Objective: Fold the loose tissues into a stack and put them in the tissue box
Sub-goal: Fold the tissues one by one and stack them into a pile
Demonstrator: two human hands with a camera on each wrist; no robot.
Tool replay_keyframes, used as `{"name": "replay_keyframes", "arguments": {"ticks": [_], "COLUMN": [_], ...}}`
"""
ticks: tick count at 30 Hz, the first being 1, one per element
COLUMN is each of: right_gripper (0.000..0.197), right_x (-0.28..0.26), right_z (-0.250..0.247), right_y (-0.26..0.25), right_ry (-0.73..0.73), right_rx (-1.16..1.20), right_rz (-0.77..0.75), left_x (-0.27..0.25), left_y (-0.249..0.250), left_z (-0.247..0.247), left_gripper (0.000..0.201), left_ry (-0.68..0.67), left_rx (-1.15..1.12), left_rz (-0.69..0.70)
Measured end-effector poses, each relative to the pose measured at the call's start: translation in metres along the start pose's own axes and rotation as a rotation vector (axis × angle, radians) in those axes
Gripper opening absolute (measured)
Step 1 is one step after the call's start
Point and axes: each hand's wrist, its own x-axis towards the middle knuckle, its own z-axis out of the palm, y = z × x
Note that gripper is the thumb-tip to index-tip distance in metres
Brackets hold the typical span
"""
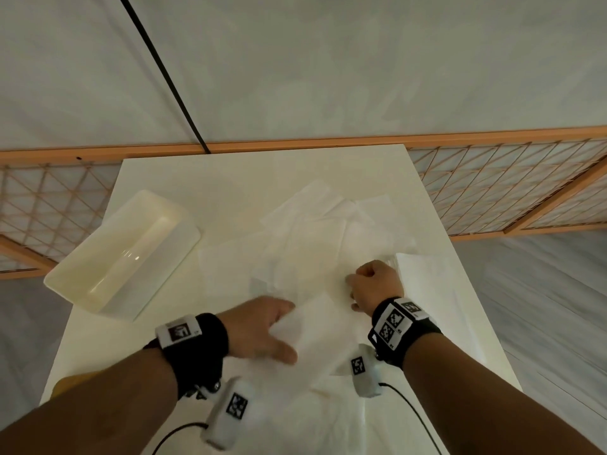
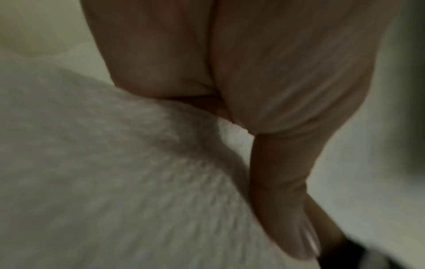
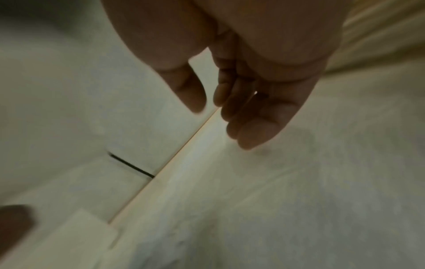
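The left hand's fingers lie fairly straight against a white tissue, with the thumb on the near side of the sheet, so the left hand holds the sheet's left edge. In the left wrist view the tissue meets the hand at the base of the thumb, and its dimpled texture shows through the blur. The right hand's fingers hang loosely curled and close together, the thumb set slightly apart, holding nothing that either view shows. The right hand sits at about 3 o'clock from the table's middle, over the spread of loose tissues.

Those loose tissues overlap in a messy patch from the centre of the white table toward 1 o'clock. At 3 o'clock, just beyond the right hand, lies a neater pile of tissues with squared edges; I cannot count its layers. The tissue box, a cream open-topped tub, stands at 9 o'clock, turned at an angle, well apart from both hands. More white tissue covers the table's near edge at 6 o'clock.

Behind the table runs a wooden lattice screen, and a black cable slants down the wall at 11 o'clock. Both wrists carry black bands with printed markers.
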Motion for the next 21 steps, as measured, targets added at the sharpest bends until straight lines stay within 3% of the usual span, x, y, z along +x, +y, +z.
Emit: {"name": "replay_keyframes", "arguments": {"ticks": [3, 5, 8, 11, 13, 16, 19, 21], "right_gripper": [0.02, 0.036, 0.073, 0.094, 0.084, 0.046, 0.024, 0.022], "right_x": [0.008, 0.007, 0.007, 0.011, 0.014, 0.019, 0.019, 0.015], "right_z": [-0.003, -0.002, 0.006, 0.016, 0.017, 0.013, 0.01, 0.011], "right_y": [0.006, 0.002, 0.0, 0.006, 0.008, 0.008, 0.004, -0.001], "right_ry": [0.02, -0.011, -0.11, -0.186, -0.16, -0.115, -0.087, -0.07], "right_rx": [-0.384, -0.562, -0.815, -0.899, -0.915, -0.938, -0.838, -0.785], "right_rz": [-0.149, -0.237, -0.3, -0.298, -0.315, -0.348, -0.34, -0.389], "left_x": [0.004, 0.01, 0.017, 0.024, 0.033, 0.046, 0.06, 0.066], "left_y": [0.007, 0.009, 0.013, 0.015, 0.01, 0.005, 0.009, 0.016], "left_z": [0.026, 0.04, 0.047, 0.036, 0.019, 0.001, -0.004, -0.004], "left_gripper": [0.037, 0.046, 0.071, 0.073, 0.064, 0.053, 0.062, 0.07], "left_ry": [-0.239, -0.291, -0.14, 0.148, 0.304, 0.453, 0.532, 0.574], "left_rx": [0.31, 0.489, 0.829, 0.79, 0.675, 0.578, 0.58, 0.642], "left_rz": [-0.034, -0.058, -0.067, 0.002, 0.022, -0.001, 0.047, 0.08]}}
